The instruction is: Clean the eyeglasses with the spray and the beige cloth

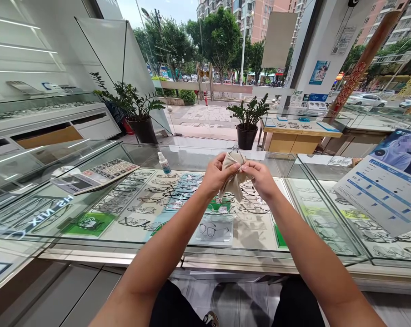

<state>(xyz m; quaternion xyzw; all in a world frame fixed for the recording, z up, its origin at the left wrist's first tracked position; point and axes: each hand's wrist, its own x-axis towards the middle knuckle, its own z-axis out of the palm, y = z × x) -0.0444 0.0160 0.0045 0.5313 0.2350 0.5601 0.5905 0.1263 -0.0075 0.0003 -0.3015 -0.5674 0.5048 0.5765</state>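
Observation:
My left hand (216, 175) and my right hand (260, 178) are raised together above a glass display counter (192, 159). Both pinch a beige cleaning cloth (233, 181) that hangs down between them. A bit of metal, seemingly part of a pair of glasses (236, 148), pokes out at the cloth's top; the remainder is wrapped and hidden. Under the glass lie several rows of spectacle frames (151, 195).
A small spray bottle (164, 163) and a calculator (96, 175) stand on the counter to the left. A tilted poster board (386, 186) is at the right. Two potted plants (248, 120) stand behind, by the shop window.

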